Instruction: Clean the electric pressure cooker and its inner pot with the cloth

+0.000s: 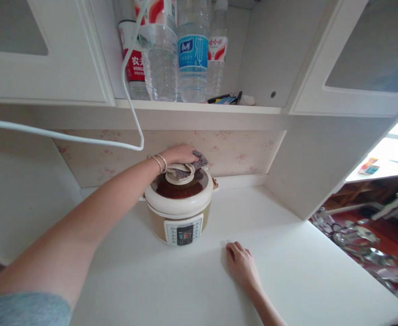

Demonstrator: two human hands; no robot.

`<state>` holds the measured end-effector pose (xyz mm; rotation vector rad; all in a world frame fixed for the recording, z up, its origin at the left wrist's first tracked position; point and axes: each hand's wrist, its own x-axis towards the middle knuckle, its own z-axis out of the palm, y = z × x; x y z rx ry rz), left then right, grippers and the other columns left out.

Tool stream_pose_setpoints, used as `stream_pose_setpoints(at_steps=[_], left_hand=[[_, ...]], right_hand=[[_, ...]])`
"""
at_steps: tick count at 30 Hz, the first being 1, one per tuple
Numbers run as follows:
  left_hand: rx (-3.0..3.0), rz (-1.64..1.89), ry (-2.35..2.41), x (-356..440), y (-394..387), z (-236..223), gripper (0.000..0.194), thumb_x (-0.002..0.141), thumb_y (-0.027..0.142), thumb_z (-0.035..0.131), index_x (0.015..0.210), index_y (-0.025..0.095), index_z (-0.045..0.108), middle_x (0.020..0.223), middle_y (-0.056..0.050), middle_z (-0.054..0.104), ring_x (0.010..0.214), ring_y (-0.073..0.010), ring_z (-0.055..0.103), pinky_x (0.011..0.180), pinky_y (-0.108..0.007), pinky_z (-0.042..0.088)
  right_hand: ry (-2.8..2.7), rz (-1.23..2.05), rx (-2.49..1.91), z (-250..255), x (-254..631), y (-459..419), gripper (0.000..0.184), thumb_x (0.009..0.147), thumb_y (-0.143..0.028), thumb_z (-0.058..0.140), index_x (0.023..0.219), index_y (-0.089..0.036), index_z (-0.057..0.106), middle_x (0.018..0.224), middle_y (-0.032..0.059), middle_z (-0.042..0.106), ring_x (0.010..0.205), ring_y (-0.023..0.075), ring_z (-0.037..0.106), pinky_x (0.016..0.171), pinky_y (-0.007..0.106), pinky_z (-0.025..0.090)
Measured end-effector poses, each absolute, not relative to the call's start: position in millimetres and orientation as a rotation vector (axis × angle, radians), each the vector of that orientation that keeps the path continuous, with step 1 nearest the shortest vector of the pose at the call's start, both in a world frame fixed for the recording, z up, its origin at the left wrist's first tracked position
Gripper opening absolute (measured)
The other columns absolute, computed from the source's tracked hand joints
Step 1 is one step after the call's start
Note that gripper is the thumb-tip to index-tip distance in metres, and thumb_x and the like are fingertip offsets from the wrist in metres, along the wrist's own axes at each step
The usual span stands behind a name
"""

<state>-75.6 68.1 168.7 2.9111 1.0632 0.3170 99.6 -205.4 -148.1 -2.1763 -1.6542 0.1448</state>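
My left hand (182, 154), with bangles at the wrist, is closed on a grey patterned cloth (199, 160). It presses the cloth against the back of the lid of an electric pressure cooker (178, 206), behind the lid's knob. The cooker is cream and gold, with a dark brown lid top and a control panel (184, 230) facing me. To the right of the cooker, my right hand (241, 262) rests on the white counter with its fingers curled in. Nothing shows in that hand.
Above the cooker, a shelf holds several plastic bottles (194, 63) and small items (226, 98). A white cable (93, 140) hangs in front at the left. A side panel (321, 158) bounds the counter (199, 290) on the right, with pot lids (355, 240) on the floor beyond.
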Motion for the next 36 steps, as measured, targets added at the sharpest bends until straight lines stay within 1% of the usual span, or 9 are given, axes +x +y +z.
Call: stream_pose_setpoints(at_steps=[2, 7, 12, 17, 23, 26, 31, 34, 36], left_hand=[[2.952, 0.299, 1.035, -58, 57, 164, 0.031, 0.078, 0.038, 0.055, 0.096, 0.018, 0.071, 0.095, -0.014, 0.070, 0.086, -0.0261, 0.065, 0.076, -0.038, 0.048], [3.188, 0.381, 0.906, -45, 4, 145, 0.031, 0.083, 0.038, 0.050, 0.104, 0.022, 0.066, 0.103, -0.012, 0.069, 0.092, -0.0270, 0.064, 0.079, -0.040, 0.047], [3.274, 0.648, 0.703, -79, -56, 114, 0.032, 0.086, 0.032, 0.052, 0.115, 0.020, 0.059, 0.110, -0.011, 0.064, 0.106, -0.0250, 0.058, 0.091, -0.039, 0.043], [3.175, 0.838, 0.762, -133, -78, 91, 0.041, 0.086, 0.025, 0.053, 0.127, 0.025, 0.052, 0.127, -0.008, 0.057, 0.119, -0.0212, 0.051, 0.100, -0.037, 0.040], [2.899, 1.214, 1.128, -192, -62, 65, 0.040, 0.088, 0.030, 0.049, 0.127, 0.025, 0.052, 0.128, -0.007, 0.058, 0.120, -0.0219, 0.051, 0.104, -0.037, 0.038], [2.672, 1.292, 1.390, -205, -42, 64, 0.041, 0.090, 0.035, 0.045, 0.128, 0.022, 0.052, 0.127, -0.007, 0.058, 0.118, -0.0231, 0.053, 0.103, -0.037, 0.039], [2.372, 1.162, 1.617, -202, 8, 83, 0.045, 0.089, 0.043, 0.042, 0.127, 0.022, 0.053, 0.125, -0.007, 0.061, 0.113, -0.0243, 0.057, 0.098, -0.037, 0.042], [2.278, 1.074, 1.524, -191, 39, 102, 0.043, 0.087, 0.045, 0.046, 0.121, 0.022, 0.058, 0.119, -0.007, 0.065, 0.106, -0.0234, 0.061, 0.093, -0.035, 0.046], [2.249, 0.979, 1.396, -181, 56, 118, 0.040, 0.084, 0.043, 0.050, 0.116, 0.020, 0.062, 0.112, -0.007, 0.068, 0.097, -0.0227, 0.064, 0.087, -0.034, 0.048]], right_hand=[[-1.654, 0.140, -2.174, -149, 100, -206, 0.026, 0.094, -0.029, 0.036, 0.093, -0.026, 0.062, 0.093, 0.0016, 0.065, 0.080, 0.0163, 0.059, 0.081, 0.028, 0.039], [-1.664, 0.139, -2.160, -150, 101, -206, 0.027, 0.094, -0.028, 0.035, 0.092, -0.025, 0.062, 0.092, 0.0023, 0.065, 0.081, 0.0164, 0.059, 0.082, 0.028, 0.039], [-1.676, 0.161, -2.131, -151, 103, -206, 0.029, 0.094, -0.030, 0.033, 0.093, -0.026, 0.062, 0.091, 0.0027, 0.065, 0.081, 0.0170, 0.060, 0.083, 0.029, 0.039], [-1.688, 0.180, -2.138, -155, 104, -205, 0.029, 0.093, -0.031, 0.035, 0.094, -0.026, 0.063, 0.093, 0.0029, 0.066, 0.083, 0.0179, 0.060, 0.084, 0.030, 0.039], [-1.715, 0.141, -2.135, -153, 102, -206, 0.028, 0.093, -0.031, 0.035, 0.094, -0.026, 0.063, 0.092, 0.0026, 0.066, 0.082, 0.0174, 0.060, 0.083, 0.030, 0.038], [-1.729, 0.126, -2.136, -151, 102, -206, 0.028, 0.094, -0.029, 0.034, 0.093, -0.026, 0.062, 0.091, 0.0023, 0.066, 0.081, 0.0172, 0.060, 0.082, 0.030, 0.038], [-1.719, 0.121, -2.147, -150, 102, -206, 0.027, 0.093, -0.029, 0.035, 0.092, -0.026, 0.062, 0.089, 0.0018, 0.066, 0.080, 0.0166, 0.060, 0.082, 0.030, 0.038], [-1.713, 0.114, -2.153, -150, 101, -206, 0.027, 0.093, -0.028, 0.035, 0.092, -0.026, 0.062, 0.090, 0.0018, 0.066, 0.080, 0.0169, 0.060, 0.081, 0.030, 0.038], [-1.709, 0.114, -2.161, -150, 101, -206, 0.027, 0.093, -0.028, 0.035, 0.091, -0.027, 0.062, 0.089, 0.0013, 0.066, 0.080, 0.0171, 0.060, 0.080, 0.029, 0.038]])
